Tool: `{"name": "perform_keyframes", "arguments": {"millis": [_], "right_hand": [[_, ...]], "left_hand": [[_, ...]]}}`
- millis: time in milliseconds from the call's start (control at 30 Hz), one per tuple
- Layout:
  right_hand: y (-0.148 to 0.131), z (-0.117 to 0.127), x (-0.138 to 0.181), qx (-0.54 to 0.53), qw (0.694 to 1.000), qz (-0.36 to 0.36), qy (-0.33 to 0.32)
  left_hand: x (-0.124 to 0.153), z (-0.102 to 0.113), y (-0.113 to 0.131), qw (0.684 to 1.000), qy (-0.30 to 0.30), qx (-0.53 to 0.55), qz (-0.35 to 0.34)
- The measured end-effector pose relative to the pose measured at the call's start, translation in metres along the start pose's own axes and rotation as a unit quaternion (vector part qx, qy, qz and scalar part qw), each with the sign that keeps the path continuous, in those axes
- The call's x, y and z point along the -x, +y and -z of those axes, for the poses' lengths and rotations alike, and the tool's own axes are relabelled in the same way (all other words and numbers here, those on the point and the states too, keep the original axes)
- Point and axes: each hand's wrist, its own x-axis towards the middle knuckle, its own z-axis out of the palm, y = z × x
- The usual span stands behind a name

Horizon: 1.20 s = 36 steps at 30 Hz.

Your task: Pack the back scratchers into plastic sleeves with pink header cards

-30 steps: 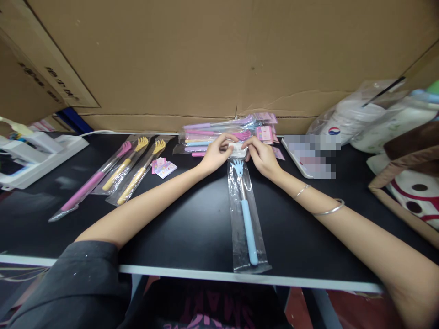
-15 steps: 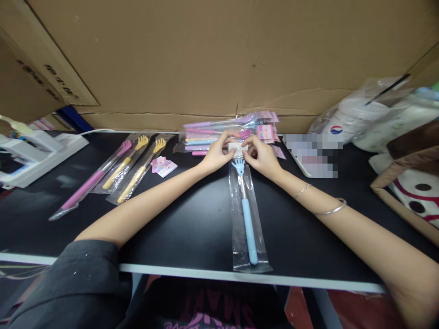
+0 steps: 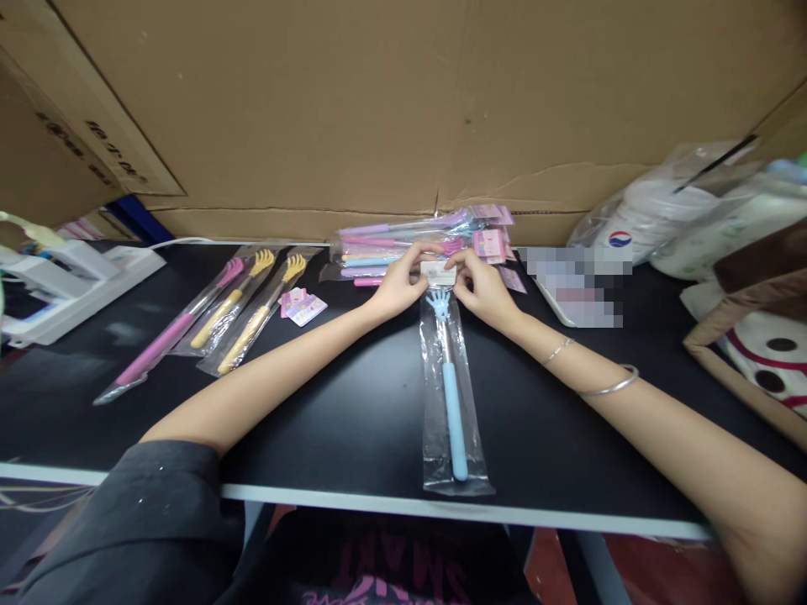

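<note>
A blue back scratcher [image 3: 455, 420] with a hand-shaped head lies in a clear plastic sleeve [image 3: 435, 437] on the black table. A small white card label [image 3: 439, 273] with printing sits at the sleeve's top end. My left hand [image 3: 403, 281] pinches the label's left edge between thumb and fingers. On the other side, my right hand [image 3: 480, 287] is closed on the right edge of the same label. Just behind both hands is a pile of bagged back scratchers [image 3: 371, 242] in purple, pink and blue, some with pink cards; my hands hide part of it.
Three bagged back scratchers [image 3: 243, 336], one pink and two yellow, lie to the left beside small pink cards [image 3: 303, 306]. A white power strip [image 3: 94, 290] is far left. At right are a partly blurred phone [image 3: 555, 294], a bagged cup [image 3: 656, 214] and a bag [image 3: 769, 353]. Cardboard [image 3: 403, 109] walls the back.
The sleeved blue back scratcher has shifted very slightly away from the table's front edge, its lower end a little leftward. The label's face shows more plainly. Both hands keep their hold.
</note>
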Motion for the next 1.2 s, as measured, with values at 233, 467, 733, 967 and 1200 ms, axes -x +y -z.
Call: {"name": "perform_keyframes", "arguments": {"millis": [233, 467, 733, 967, 1200], "right_hand": [[0.0, 0.0, 0.0, 0.007, 1.0, 0.005, 0.002], [-0.005, 0.0, 0.001, 0.037, 0.999, 0.003, -0.015], [-0.01, 0.002, 0.001, 0.037, 0.998, 0.009, -0.04], [-0.01, 0.003, 0.001, 0.021, 0.999, -0.001, -0.049], [-0.007, 0.001, 0.002, 0.029, 0.999, 0.01, -0.04]], "left_hand": [[-0.001, -0.002, -0.003, 1.0, 0.011, 0.007, -0.008], [0.0, 0.0, 0.002, 0.999, 0.017, -0.033, -0.007], [0.002, -0.001, 0.011, 0.995, 0.024, -0.099, -0.012], [0.002, -0.001, 0.013, 0.995, 0.019, -0.097, -0.011], [0.001, -0.001, 0.014, 0.994, 0.009, -0.103, -0.021]]}}
